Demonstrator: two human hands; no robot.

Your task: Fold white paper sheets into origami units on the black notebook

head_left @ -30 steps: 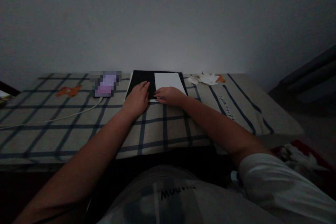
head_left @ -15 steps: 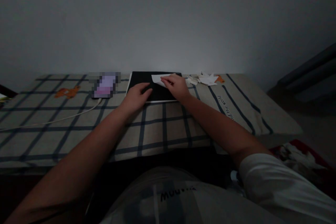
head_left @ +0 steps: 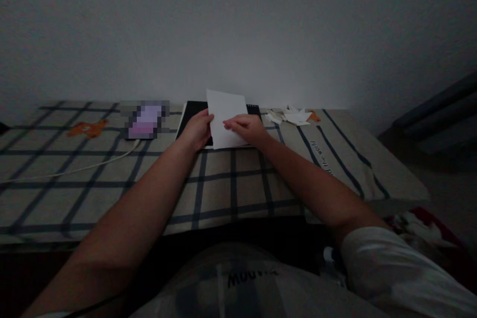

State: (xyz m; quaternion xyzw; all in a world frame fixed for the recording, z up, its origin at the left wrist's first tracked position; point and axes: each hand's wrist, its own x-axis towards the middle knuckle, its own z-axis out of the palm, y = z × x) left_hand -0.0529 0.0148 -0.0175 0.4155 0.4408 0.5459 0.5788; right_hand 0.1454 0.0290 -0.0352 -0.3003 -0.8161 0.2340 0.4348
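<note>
A white sheet of paper [head_left: 227, 105] stands tilted up over a black notebook [head_left: 192, 109] that lies on the cloth-covered table. My left hand [head_left: 197, 129] is closed on the paper's left edge, thumb in front and the other fingers behind. At the paper's right side, my right hand [head_left: 249, 128] is closed with its fingertips against the front of the sheet. Part of the sheet's right edge is hidden by that hand. The notebook's punched edge shows just beyond the paper on the right.
Torn white paper scraps [head_left: 296, 116] lie to the right. Left of the notebook rests a phone [head_left: 145, 121] with a white cable [head_left: 108, 163] attached. The checked tablecloth [head_left: 219, 189] covers the table against a wall. Below right is a red container [head_left: 441, 231] with crumpled white pieces.
The paper has been raised and turned, showing its broad face. My left hand has gone from open on the notebook to gripping the paper's left edge.
</note>
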